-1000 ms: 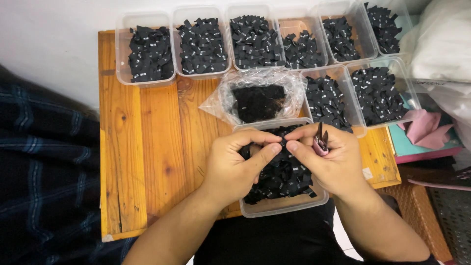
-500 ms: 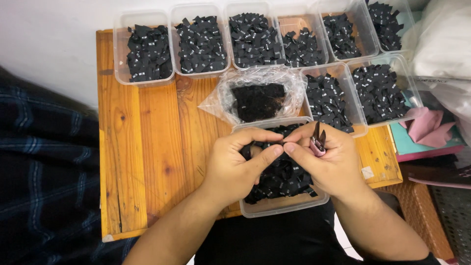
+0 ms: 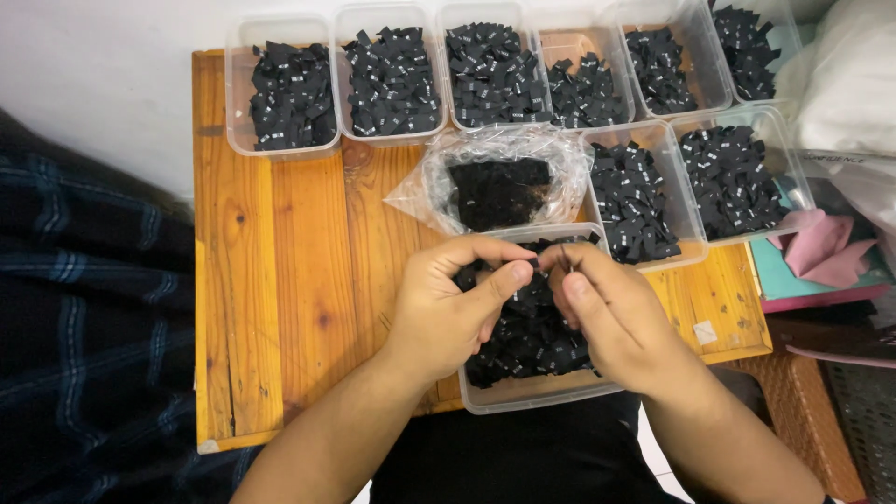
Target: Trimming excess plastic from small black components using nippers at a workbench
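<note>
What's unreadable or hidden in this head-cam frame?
- What the left hand and right hand pinch: fingertips hide it, too small to tell.
- Lower part of the near container: both hands cover its black pieces.
- Top-right container: cut off by the frame's top edge.
- Contents of the plastic bag: a dark mass, blurred by crinkled film.
- White marks on the black pieces: too small to make out.

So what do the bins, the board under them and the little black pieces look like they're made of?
Bins: clear, glossy plastic by the look; contents show through the walls.
Board: wood, orange-brown and likely varnished; planks, grain and knots are visible.
Black pieces: flat, matte, probably woven fabric tags, too small to confirm.
</note>
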